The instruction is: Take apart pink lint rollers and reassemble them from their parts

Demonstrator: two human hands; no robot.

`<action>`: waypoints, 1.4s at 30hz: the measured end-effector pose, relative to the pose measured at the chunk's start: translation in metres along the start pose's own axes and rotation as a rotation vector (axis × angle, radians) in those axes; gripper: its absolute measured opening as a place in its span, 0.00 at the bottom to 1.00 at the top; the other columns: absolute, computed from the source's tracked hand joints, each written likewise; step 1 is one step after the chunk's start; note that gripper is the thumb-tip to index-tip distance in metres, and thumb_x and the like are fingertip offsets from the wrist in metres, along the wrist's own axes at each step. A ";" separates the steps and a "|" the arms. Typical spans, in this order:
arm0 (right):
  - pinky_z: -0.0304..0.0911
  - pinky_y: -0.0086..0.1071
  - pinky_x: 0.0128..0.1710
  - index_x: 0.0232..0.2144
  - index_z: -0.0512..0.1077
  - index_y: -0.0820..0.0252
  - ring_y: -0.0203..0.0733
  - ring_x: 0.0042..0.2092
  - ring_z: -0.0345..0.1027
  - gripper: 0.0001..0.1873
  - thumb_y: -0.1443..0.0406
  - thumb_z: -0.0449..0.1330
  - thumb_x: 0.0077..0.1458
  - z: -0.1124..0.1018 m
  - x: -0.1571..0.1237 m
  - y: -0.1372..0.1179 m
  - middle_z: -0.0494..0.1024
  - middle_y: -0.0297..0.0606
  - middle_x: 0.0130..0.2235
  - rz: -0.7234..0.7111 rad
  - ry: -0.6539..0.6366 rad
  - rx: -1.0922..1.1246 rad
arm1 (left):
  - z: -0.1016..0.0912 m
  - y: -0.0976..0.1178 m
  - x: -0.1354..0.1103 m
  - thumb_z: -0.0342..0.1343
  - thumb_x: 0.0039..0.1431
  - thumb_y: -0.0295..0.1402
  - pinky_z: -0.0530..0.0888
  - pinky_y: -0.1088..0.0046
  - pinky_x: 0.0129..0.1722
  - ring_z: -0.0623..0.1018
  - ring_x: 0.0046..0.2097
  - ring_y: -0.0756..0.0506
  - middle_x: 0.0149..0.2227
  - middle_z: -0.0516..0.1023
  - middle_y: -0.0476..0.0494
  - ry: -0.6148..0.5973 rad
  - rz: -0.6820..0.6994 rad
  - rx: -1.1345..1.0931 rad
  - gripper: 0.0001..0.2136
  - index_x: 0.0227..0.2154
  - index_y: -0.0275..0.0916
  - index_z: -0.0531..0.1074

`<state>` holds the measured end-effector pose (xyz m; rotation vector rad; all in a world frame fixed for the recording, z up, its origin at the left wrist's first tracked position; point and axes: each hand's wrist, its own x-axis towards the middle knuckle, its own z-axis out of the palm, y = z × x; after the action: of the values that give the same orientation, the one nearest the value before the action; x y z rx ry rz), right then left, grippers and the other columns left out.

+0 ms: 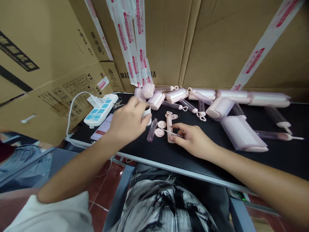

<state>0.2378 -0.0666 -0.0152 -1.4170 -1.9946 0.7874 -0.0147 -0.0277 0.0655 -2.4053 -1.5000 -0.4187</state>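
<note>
A: Where is the metal tool (173, 133)?
B: The right hand (194, 140) grips it across a pink part (169, 121), tip beside two pink discs (159, 133) on the black table (136, 149).
A: The left hand (128, 120)?
B: Blurred, fingers curled at a white roll (148, 114); cannot tell whether it grips.

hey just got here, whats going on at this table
A person is working with both hands at a black tabletop. The right hand holds a thin metal tool, which crosses in front of a pale pink part. The left hand, blurred, is at a white roll; whether it grips it is unclear. Two round pink discs and a small translucent tube lie between the hands, with pinkish cases spread behind and to the right.
</note>
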 end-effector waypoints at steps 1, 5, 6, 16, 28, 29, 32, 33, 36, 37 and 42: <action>0.62 0.34 0.35 0.53 0.80 0.59 0.41 0.31 0.73 0.24 0.50 0.63 0.64 0.001 0.000 0.000 0.82 0.35 0.31 -0.008 -0.001 0.002 | -0.002 -0.008 0.007 0.57 0.71 0.39 0.80 0.55 0.52 0.83 0.55 0.32 0.60 0.76 0.32 0.024 0.034 -0.005 0.22 0.63 0.40 0.74; 0.64 0.34 0.34 0.56 0.79 0.58 0.42 0.30 0.74 0.23 0.51 0.61 0.67 0.002 -0.001 0.002 0.83 0.35 0.31 -0.022 0.009 0.001 | 0.004 -0.030 0.018 0.56 0.70 0.35 0.77 0.58 0.58 0.81 0.57 0.36 0.64 0.74 0.36 -0.167 0.192 -0.116 0.24 0.67 0.42 0.70; 0.64 0.34 0.35 0.56 0.79 0.58 0.42 0.31 0.75 0.23 0.51 0.61 0.67 0.001 -0.001 0.003 0.83 0.35 0.32 -0.026 0.010 -0.006 | 0.006 -0.032 0.014 0.55 0.70 0.34 0.77 0.59 0.58 0.81 0.56 0.37 0.62 0.76 0.37 -0.163 0.196 -0.138 0.21 0.65 0.41 0.71; 0.70 0.37 0.41 0.58 0.79 0.63 0.48 0.37 0.79 0.28 0.52 0.69 0.61 0.002 -0.001 0.000 0.86 0.43 0.40 -0.113 0.038 -0.136 | 0.041 -0.044 -0.065 0.69 0.64 0.46 0.68 0.51 0.57 0.74 0.47 0.37 0.45 0.76 0.38 -0.005 0.404 0.037 0.23 0.54 0.38 0.75; 0.75 0.43 0.46 0.54 0.82 0.62 0.56 0.45 0.83 0.25 0.51 0.68 0.63 0.002 -0.006 0.014 0.86 0.51 0.48 -0.218 0.082 -0.336 | 0.048 -0.063 -0.044 0.67 0.59 0.60 0.57 0.33 0.72 0.59 0.76 0.23 0.74 0.63 0.28 -0.192 0.313 -0.124 0.41 0.70 0.45 0.70; 0.75 0.43 0.47 0.55 0.81 0.63 0.57 0.47 0.84 0.26 0.51 0.68 0.63 0.002 -0.007 0.015 0.86 0.52 0.51 -0.217 0.078 -0.339 | 0.050 -0.059 -0.043 0.65 0.62 0.59 0.58 0.35 0.73 0.58 0.76 0.23 0.75 0.62 0.28 -0.207 0.305 -0.139 0.39 0.70 0.44 0.70; 0.76 0.44 0.47 0.57 0.79 0.63 0.58 0.48 0.85 0.28 0.50 0.68 0.63 0.001 -0.008 0.016 0.86 0.52 0.54 -0.182 0.070 -0.357 | 0.051 -0.045 -0.038 0.63 0.65 0.56 0.61 0.39 0.73 0.60 0.76 0.25 0.74 0.63 0.27 -0.222 0.291 -0.164 0.37 0.70 0.41 0.70; 0.76 0.44 0.46 0.58 0.79 0.62 0.58 0.46 0.85 0.28 0.50 0.68 0.63 0.001 -0.009 0.016 0.87 0.51 0.53 -0.158 0.067 -0.361 | 0.050 -0.040 -0.036 0.64 0.65 0.57 0.61 0.39 0.73 0.61 0.76 0.25 0.74 0.64 0.26 -0.228 0.290 -0.167 0.37 0.70 0.41 0.70; 0.76 0.44 0.43 0.58 0.77 0.60 0.55 0.40 0.85 0.27 0.50 0.66 0.64 0.001 -0.009 0.014 0.88 0.46 0.50 -0.090 0.054 -0.329 | 0.042 -0.029 -0.026 0.64 0.63 0.59 0.62 0.35 0.71 0.64 0.74 0.23 0.72 0.67 0.24 -0.244 0.307 -0.181 0.39 0.70 0.39 0.70; 0.76 0.44 0.42 0.58 0.76 0.59 0.55 0.40 0.86 0.26 0.51 0.66 0.65 0.002 -0.009 0.014 0.88 0.46 0.50 -0.077 0.056 -0.309 | 0.038 -0.026 -0.019 0.62 0.66 0.58 0.63 0.36 0.70 0.66 0.73 0.24 0.71 0.68 0.25 -0.239 0.316 -0.199 0.37 0.69 0.38 0.71; 0.77 0.45 0.48 0.60 0.74 0.58 0.59 0.48 0.86 0.27 0.53 0.68 0.63 0.005 -0.010 0.016 0.88 0.49 0.53 -0.083 0.107 -0.241 | 0.034 -0.010 0.042 0.49 0.76 0.36 0.72 0.55 0.64 0.80 0.62 0.37 0.60 0.82 0.35 -0.258 0.349 -0.300 0.19 0.61 0.38 0.79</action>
<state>0.2468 -0.0721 -0.0319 -1.4645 -2.1035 0.4370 -0.0024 0.0238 0.0513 -2.9851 -1.1323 -0.2782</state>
